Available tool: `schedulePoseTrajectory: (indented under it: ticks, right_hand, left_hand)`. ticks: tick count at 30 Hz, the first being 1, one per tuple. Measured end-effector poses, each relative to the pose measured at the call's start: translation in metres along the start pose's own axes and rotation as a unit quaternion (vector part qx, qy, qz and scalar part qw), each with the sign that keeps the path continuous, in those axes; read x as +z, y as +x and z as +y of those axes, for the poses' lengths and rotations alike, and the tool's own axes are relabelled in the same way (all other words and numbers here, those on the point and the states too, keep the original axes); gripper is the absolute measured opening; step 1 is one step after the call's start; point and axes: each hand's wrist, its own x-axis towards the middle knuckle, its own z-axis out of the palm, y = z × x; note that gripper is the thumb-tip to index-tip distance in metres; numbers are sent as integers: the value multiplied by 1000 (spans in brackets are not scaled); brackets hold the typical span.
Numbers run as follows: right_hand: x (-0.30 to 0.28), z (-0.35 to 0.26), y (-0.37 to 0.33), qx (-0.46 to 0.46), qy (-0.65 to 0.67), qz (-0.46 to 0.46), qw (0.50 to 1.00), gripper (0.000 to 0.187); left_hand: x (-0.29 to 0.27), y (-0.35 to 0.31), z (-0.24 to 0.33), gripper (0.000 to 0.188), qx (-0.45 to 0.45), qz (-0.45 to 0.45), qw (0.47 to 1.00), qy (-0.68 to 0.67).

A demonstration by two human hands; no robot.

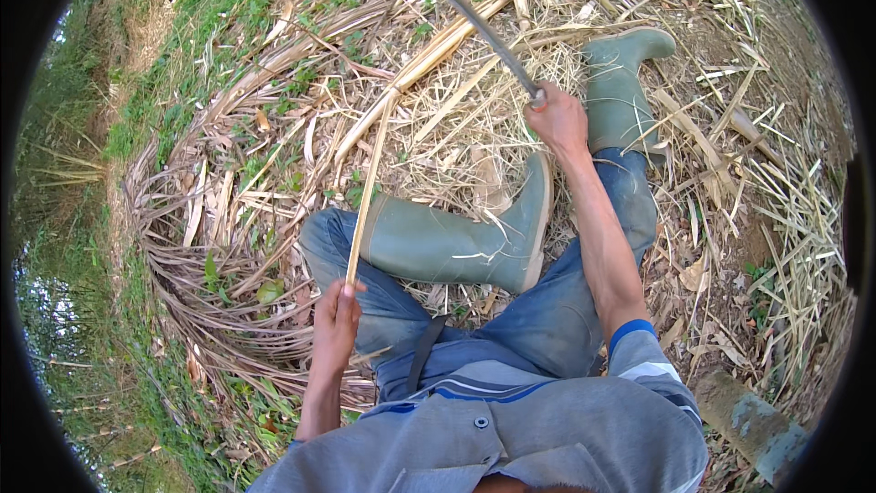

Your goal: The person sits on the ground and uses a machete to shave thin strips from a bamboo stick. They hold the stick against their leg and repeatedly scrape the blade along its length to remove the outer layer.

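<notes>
Seated on the ground, I hold a long, thin pale wooden strip [372,184] upright-slanting away from me in my left hand [338,315], closed round its near end beside my left knee. My right hand [558,119] is wrapped round the handle of a machete [479,26]. Its long dark blade points up and left, apart from the strip. Both my legs are in green rubber boots: one boot [447,242] lies sideways across in front of me, the other [620,91] stretches away at the right.
Thin pale shavings [511,119] litter the ground between the boots. Longer split stems [424,59] lie beyond the strip. Dry brown fronds [219,310] spread at the left, with green grass [219,9] farther off. A pile of strips [812,265] lies at the right, and a log [753,424] at lower right.
</notes>
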Motion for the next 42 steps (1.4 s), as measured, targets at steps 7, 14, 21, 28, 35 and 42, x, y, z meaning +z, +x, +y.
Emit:
schedulePoseTrajectory:
  ticks: [7,14,21,28,35,42]
  right_hand:
    - [16,-51,-67,-223,63,-86,969,13]
    - [29,-25,-37,-116,26,-113,987,11]
    - [7,-17,-24,-44,15,-28,999,11]
    - [16,-62,-91,-261,78,-176,946,17]
    - [19,-71,-98,-297,75,-199,931,17]
    - [24,-67,-95,-277,73,-178,941,16]
  left_hand:
    - [19,30,5,23,89,0,991,96]
    - [15,9,8,23,77,-22,996,49]
    - [0,6,-12,26,-76,-25,992,-96]
    - [34,71,20,18,-84,-134,936,-316]
    - [35,71,22,11,-125,-180,879,-423]
    - [33,56,23,29,-94,-133,927,-337]
